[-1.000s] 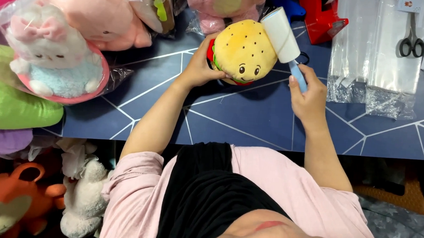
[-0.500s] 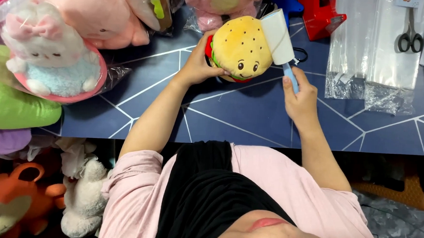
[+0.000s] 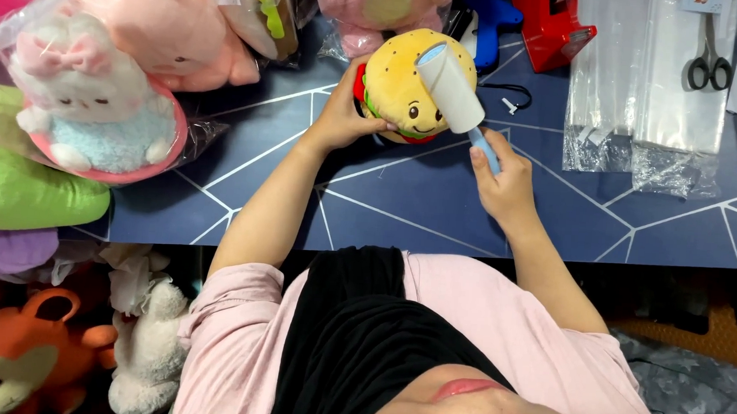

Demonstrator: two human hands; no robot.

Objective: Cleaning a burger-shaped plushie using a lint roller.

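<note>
Burger plush (image 3: 397, 89) and lint roller (image 3: 451, 88) above blue patterned table (image 3: 402, 209)

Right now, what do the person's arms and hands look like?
Both hands are bare: the left hand and the right hand wear no gloves. Pale pink sleeves are pushed up past the elbows, leaving the forearms uncovered. A black scarf hangs between them.

My lint roller (image 3: 451, 88) hides part of the burger plush (image 3: 401, 94), whose back my left hand (image 3: 342, 116) covers, the roller's blue handle disappears inside my right hand (image 3: 501, 179), and the pink plush toys (image 3: 175, 25) are cut off by the top edge.
</note>
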